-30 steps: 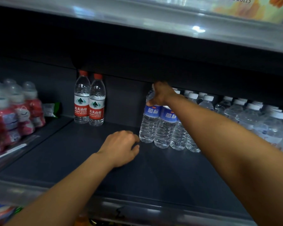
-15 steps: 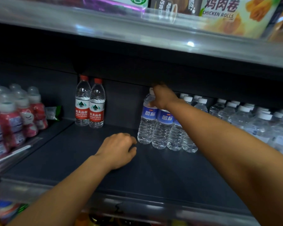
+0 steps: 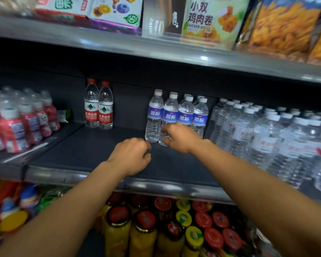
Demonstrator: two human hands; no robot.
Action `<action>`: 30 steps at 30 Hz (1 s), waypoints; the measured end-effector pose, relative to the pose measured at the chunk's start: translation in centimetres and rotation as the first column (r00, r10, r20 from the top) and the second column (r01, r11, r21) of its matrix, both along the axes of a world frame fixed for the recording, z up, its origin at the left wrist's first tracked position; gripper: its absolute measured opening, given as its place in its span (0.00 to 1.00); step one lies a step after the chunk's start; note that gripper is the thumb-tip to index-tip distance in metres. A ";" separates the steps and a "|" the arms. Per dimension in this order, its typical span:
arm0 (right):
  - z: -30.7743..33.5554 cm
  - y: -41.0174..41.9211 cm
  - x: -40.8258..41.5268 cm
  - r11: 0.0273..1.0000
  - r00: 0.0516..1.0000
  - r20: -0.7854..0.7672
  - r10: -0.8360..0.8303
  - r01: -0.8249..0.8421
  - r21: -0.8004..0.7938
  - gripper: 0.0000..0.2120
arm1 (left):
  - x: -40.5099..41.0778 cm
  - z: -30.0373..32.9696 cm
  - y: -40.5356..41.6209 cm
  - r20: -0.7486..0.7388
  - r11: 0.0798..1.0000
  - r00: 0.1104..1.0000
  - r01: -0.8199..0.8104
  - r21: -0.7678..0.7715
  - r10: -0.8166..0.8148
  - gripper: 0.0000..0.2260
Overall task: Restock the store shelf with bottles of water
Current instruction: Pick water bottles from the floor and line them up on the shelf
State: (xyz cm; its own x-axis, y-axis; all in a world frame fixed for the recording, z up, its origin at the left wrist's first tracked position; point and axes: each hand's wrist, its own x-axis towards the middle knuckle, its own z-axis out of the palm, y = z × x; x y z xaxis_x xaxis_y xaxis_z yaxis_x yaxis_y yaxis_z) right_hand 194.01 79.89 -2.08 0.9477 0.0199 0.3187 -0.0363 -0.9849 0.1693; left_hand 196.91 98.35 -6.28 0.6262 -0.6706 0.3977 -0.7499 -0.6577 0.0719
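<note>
Blue-labelled bottles [image 3: 171,117] crowd the right hand's [image 3: 182,138] seemingly grasping grip; left hand [image 3: 132,154] clenched.

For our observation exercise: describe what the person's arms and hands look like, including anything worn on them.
Both forearms are bare as far as the frame shows, with no sleeves visible. The left hand and right hand carry no gloves, and no watch, bracelet or ring is visible.
</note>
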 end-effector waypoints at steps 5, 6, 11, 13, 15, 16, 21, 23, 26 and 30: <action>-3.7 2.9 -9.8 0.990 0.998 -0.013 0.055 -0.053 0.129 0.17 | -7.5 -1.6 1.4 -0.015 0.999 1.000 -0.021 0.026 0.021 0.13; -4.6 3.6 -11.9 0.986 0.998 -0.003 0.058 -0.057 0.159 0.17 | -9.0 -2.1 1.8 -0.021 1.000 1.000 -0.017 0.023 0.017 0.12; -10.6 6.0 -21.4 0.937 0.996 0.060 0.062 -0.079 0.339 0.18 | -16.5 -5.6 3.4 -0.075 0.999 0.997 0.007 0.037 -0.004 0.12; -13.6 6.6 -24.7 0.921 0.998 0.053 0.038 -0.056 0.386 0.18 | -19.5 -7.7 3.9 -0.115 0.999 0.993 0.014 0.044 -0.009 0.12; -16.9 7.2 -27.6 0.902 1.000 0.029 0.011 -0.023 0.431 0.17 | -22.2 -10.2 4.4 -0.150 0.998 0.988 0.033 0.058 -0.024 0.08; -18.7 7.4 -28.8 0.889 1.000 0.016 -0.003 -0.005 0.458 0.16 | -23.5 -11.7 4.6 -0.174 0.997 0.984 0.044 0.066 -0.032 0.07; -27.5 9.3 -33.2 0.750 0.996 -0.052 -0.078 0.093 0.655 0.15 | -27.9 -20.0 5.3 -0.376 0.987 0.924 0.112 0.111 -0.063 0.05; -31.0 10.5 -34.3 0.695 0.991 -0.096 -0.092 0.133 0.706 0.13 | -28.4 -23.6 5.6 -0.459 0.986 0.886 0.129 0.103 -0.068 0.04; -35.8 12.1 -35.8 0.599 0.970 -0.214 -0.112 0.237 0.765 0.15 | -29.6 -28.9 6.6 -0.564 0.988 0.825 0.107 0.108 -0.027 0.05; -41.6 13.7 -36.8 0.507 0.931 -0.338 -0.134 0.358 0.784 0.15 | -30.9 -35.4 8.4 -0.692 0.974 0.719 0.102 0.202 0.068 0.07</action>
State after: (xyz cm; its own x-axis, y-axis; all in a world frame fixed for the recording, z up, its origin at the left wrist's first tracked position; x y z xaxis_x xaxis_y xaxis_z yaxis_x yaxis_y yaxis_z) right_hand 157.26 93.55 -43.66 0.9108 -0.3886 -0.1393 -0.3753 -0.6387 -0.6718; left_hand 166.00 106.70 -41.69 0.6551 -0.6967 -0.2925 -0.5571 -0.7069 0.4359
